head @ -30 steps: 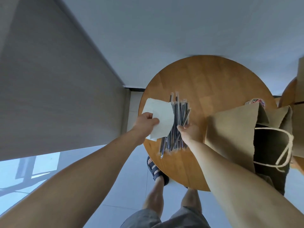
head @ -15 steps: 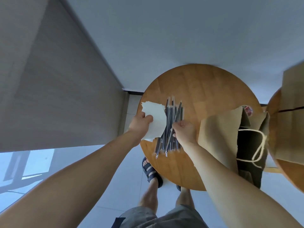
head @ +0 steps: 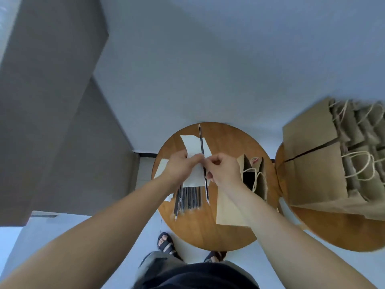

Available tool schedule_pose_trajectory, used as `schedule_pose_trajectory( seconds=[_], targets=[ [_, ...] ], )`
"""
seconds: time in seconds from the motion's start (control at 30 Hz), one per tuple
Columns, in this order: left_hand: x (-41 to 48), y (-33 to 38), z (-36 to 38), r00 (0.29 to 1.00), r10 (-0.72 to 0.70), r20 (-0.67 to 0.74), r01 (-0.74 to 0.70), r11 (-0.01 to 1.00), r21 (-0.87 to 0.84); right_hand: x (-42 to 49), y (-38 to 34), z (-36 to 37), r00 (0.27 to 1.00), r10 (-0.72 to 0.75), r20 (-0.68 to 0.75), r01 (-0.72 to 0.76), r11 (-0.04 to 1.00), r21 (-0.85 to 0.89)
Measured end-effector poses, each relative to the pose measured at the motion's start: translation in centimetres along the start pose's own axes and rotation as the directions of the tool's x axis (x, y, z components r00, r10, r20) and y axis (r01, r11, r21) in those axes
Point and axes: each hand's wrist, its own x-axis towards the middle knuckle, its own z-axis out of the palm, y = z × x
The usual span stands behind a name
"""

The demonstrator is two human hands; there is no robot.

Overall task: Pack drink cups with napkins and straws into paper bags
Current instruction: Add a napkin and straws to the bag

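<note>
My left hand pinches a white napkin above the round wooden table. My right hand pinches one wrapped dark straw and holds it upright against that napkin, so the two hands meet. Under the hands lies a pile of several wrapped straws. More white napkins lie on the table at the left. An open brown paper bag with cord handles stands to the right of my right hand, with a cup lid showing inside.
A second round table at the right carries a stack of several brown paper bags. A flat brown bag lies under my right forearm. My sandalled feet are on the pale floor below; a grey wall panel rises at the left.
My right hand lifted one straw out of the pile and brought it up against the napkin in my left hand. The view tilted up, so the second table's bags show more.
</note>
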Motion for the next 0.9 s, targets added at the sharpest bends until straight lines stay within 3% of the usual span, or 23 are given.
schedule_pose_trajectory(
  seconds=[0.13,0.3,0.4,0.47,0.6,0.7,0.77,0.83,0.9],
  targets=[
    [-0.4,0.5,1.7,0.999,0.034,0.026,-0.033,0.998,-0.051,-1.1,-0.3,-1.8,1.0,0.0,0.004,0.0,1.0,-0.026],
    [-1.0,3.1,3.6,0.993,0.101,0.067,-0.098,0.994,-0.053,-1.5,-1.6,-5.8,0.989,-0.048,-0.137,0.045,0.999,-0.026],
    [-1.5,4.9,5.1,0.98,0.138,0.144,-0.126,0.988,-0.095,-1.5,-2.3,-8.6,0.999,-0.023,0.038,0.016,0.985,0.171],
    [-1.6,5.8,6.4,0.968,0.168,0.187,-0.152,0.984,-0.094,-1.4,-2.3,-10.3,0.989,-0.061,0.132,0.036,0.982,0.185],
    [-1.4,6.8,9.2,0.959,0.229,0.17,-0.224,0.974,-0.045,0.1,-1.8,-12.8,0.988,-0.119,0.097,0.105,0.984,0.144],
    [-0.5,6.5,10.6,0.964,0.255,0.069,-0.261,0.96,0.098,1.4,-0.9,-14.4,0.994,-0.076,0.072,0.065,0.988,0.14],
    [0.1,5.4,10.6,0.973,0.223,0.06,-0.231,0.944,0.237,2.5,-0.3,-15.7,0.998,-0.048,-0.052,0.054,0.991,0.126],
    [0.5,3.5,10.0,0.97,0.14,0.198,-0.214,0.879,0.427,3.6,0.0,-16.7,0.98,-0.034,-0.198,0.073,0.978,0.195],
    [0.3,1.3,9.9,0.932,-0.04,0.36,-0.194,0.784,0.589,4.5,-0.3,-17.1,0.951,-0.011,-0.308,0.088,0.967,0.238]
  ],
)
